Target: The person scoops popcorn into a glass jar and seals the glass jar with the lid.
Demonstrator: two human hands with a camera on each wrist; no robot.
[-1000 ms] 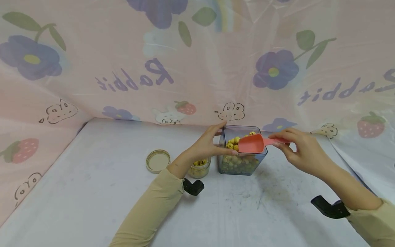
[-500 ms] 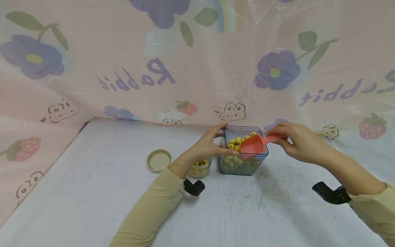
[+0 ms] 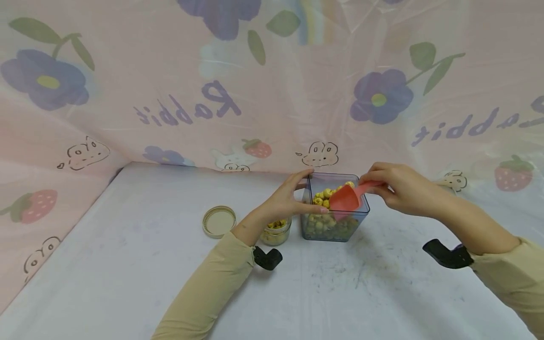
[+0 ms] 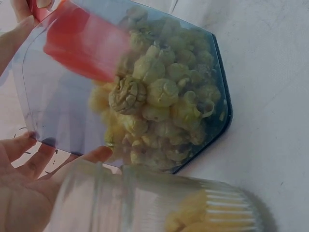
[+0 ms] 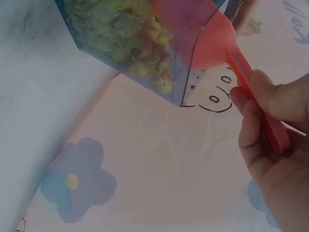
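Note:
A clear bluish square container [image 3: 333, 226] stands on the table, partly filled with yellow popcorn [image 4: 159, 92]. My left hand [image 3: 282, 200] grips its left side, thumb at the near rim and fingers round the far edge. My right hand [image 3: 395, 189] holds a pink-red scoop [image 3: 345, 198] by its handle, seen close in the right wrist view [image 5: 265, 106]. The scoop's bowl is tilted down inside the container, its tip against the popcorn. Just left of the container, partly under my left wrist, sits a small glass jar [image 3: 276, 234] with some popcorn in it.
A round jar lid [image 3: 218, 221] lies on the white table [image 3: 140, 245] to the left of the jar. Behind rises a pink patterned sheet [image 3: 272, 94], close to the container's back. Black wrist mounts [image 3: 448, 254] stick out below both wrists.
My right hand has risen and shifted slightly left, tipping the scoop from near level to a downward slant into the container. The left hand keeps its hold on the container.

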